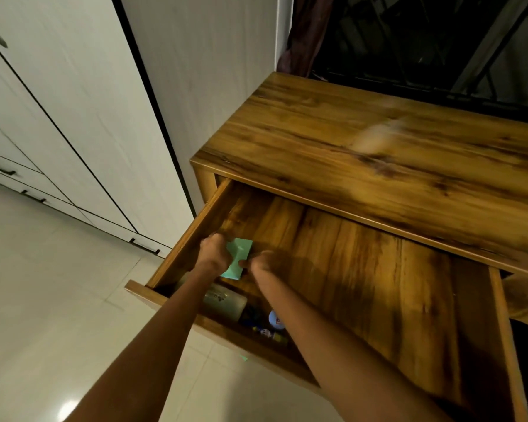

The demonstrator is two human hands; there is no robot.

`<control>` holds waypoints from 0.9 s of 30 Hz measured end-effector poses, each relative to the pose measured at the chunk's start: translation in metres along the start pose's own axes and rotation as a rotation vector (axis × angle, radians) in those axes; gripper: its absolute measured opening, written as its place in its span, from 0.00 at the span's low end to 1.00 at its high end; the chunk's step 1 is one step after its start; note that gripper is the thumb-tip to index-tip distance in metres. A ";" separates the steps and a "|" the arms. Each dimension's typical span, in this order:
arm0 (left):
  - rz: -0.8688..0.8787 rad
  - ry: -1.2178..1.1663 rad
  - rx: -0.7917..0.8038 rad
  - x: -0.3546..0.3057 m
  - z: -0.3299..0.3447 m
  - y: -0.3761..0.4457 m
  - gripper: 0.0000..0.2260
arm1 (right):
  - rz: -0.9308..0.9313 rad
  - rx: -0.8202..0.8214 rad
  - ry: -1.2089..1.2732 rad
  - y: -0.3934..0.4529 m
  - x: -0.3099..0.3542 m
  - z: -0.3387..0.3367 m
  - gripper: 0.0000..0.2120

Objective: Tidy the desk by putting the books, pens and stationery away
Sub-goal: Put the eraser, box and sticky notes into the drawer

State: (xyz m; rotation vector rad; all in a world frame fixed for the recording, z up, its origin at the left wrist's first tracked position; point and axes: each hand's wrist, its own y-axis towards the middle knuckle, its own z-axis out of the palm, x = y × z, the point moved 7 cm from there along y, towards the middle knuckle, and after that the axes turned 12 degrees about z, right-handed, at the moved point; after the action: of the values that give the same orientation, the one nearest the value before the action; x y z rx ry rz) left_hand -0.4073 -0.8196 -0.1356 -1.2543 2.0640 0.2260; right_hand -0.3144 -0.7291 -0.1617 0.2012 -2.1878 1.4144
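A wooden desk [363, 141] has its wide drawer [378, 269] pulled out. Both my hands reach into the drawer's left part. My left hand [215, 252] grips the left edge of a small mint-green pad [240, 254]. My right hand [261, 263] pinches the pad's right edge with curled fingers. The pad sits low over the drawer bottom, partly hidden by my left hand. Whether it touches the bottom I cannot tell.
Near the drawer's front left lie a pale pouch [226, 301], a small blue-and-white container [275, 320] and some small dark items [256, 322]. White cupboards [58, 117] stand to the left over a pale tiled floor [58, 300]. A dark window [424, 41] is behind the desk.
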 end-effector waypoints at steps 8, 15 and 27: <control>-0.039 0.197 0.023 -0.002 0.008 -0.001 0.22 | -0.220 -0.249 -0.290 0.010 0.016 0.003 0.15; 0.072 0.338 -0.092 -0.033 0.013 -0.010 0.23 | -0.721 -0.616 -0.678 -0.026 0.033 -0.026 0.13; 0.596 0.148 -0.131 -0.280 0.074 -0.001 0.20 | -0.676 -1.132 -0.441 -0.070 0.000 -0.311 0.17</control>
State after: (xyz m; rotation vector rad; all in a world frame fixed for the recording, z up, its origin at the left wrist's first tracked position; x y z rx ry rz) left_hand -0.2917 -0.5861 -0.0103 -0.7089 2.5464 0.5588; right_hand -0.1799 -0.4858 -0.0065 0.7638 -2.5294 -0.3197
